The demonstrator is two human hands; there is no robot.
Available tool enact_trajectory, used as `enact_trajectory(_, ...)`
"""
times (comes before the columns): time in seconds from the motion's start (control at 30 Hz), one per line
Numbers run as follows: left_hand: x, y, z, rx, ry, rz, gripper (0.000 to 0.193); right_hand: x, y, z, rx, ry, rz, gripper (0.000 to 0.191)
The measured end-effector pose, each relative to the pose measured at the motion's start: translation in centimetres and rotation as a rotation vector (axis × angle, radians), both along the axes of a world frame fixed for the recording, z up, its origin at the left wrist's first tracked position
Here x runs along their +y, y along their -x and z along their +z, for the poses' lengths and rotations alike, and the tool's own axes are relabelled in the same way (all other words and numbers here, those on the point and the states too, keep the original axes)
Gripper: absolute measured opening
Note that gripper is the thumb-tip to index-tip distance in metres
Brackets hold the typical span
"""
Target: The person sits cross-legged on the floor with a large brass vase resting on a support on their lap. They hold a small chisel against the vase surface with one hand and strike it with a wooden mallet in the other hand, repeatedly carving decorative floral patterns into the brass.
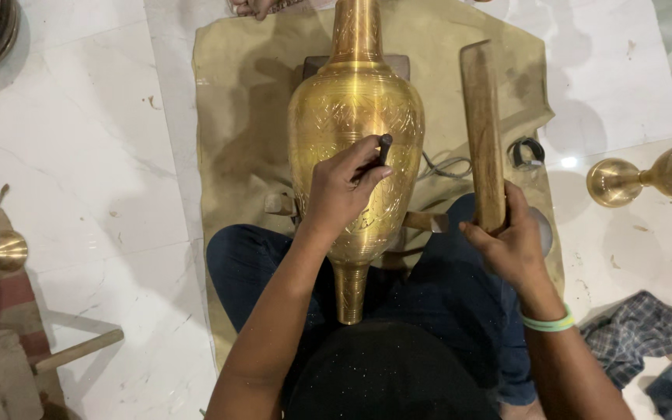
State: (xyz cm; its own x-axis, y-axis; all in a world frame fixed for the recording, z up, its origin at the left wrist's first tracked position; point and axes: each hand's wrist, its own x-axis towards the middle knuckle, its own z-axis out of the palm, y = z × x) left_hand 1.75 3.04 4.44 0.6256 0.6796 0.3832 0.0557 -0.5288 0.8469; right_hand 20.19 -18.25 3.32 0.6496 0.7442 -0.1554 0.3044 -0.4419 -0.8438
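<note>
A white marble floor (103,155) carries a tan cloth (235,93), and on this cloth lies a big engraved brass vase (355,117), its neck pointing away from the person and its narrow foot toward the lap in dark trousers. The right hand (511,241) is raised beside the vase, its grip closed around the lower end of a long wooden mallet (482,132) that stands up almost vertical. The left hand (340,190) rests on the belly of the vase, its grip pinching a small dark chisel (383,148) whose tip touches the metal. Another brass piece (647,179) lies at the right, well apart, and a checked rag (635,327) is near the right forearm.
</note>
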Motion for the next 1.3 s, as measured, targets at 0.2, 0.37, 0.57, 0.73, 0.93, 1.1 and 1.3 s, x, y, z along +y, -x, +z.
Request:
enact_trajectory(0.2,0.8,-0.3,0.6,0.16,-0.082,-0.063,0.042,0.1,-0.8,0.6,-0.176,-0.061,-0.027,0.068)
enact_trajectory(0.37,1.0,-0.4,1.4,0.118,-0.13,-0.086,0.04,2.4,-2.3,4.3,0.103,-0.421,0.08,0.062)
enact_trajectory(0.57,1.1,-0.4,1.6,0.148,-0.089,-0.086,0.04,3.9,-3.6,8.9,-0.47,0.08,0.338,0.07)
enact_trajectory(0.73,1.2,-0.4,1.6,0.144,-0.073,-0.092,0.041,4.3,-2.6,10.2,-0.492,0.198,0.423,0.075)
enact_trajectory(0.93,1.4,-0.4,1.6,0.16,-0.131,-0.104,0.041,3.8,-1.7,11.0,-0.538,0.239,0.449,0.075)
enact_trajectory(1.1,1.3,-0.3,1.7,0.07,-0.17,-0.108,0.041,3.9,-1.2,10.9,-0.585,0.355,0.446,0.078)
enact_trajectory(1.3,1.3,-0.4,1.8,0.151,-0.105,-0.14,0.041,3.9,-1.0,10.2,-0.566,0.508,0.388,0.074)
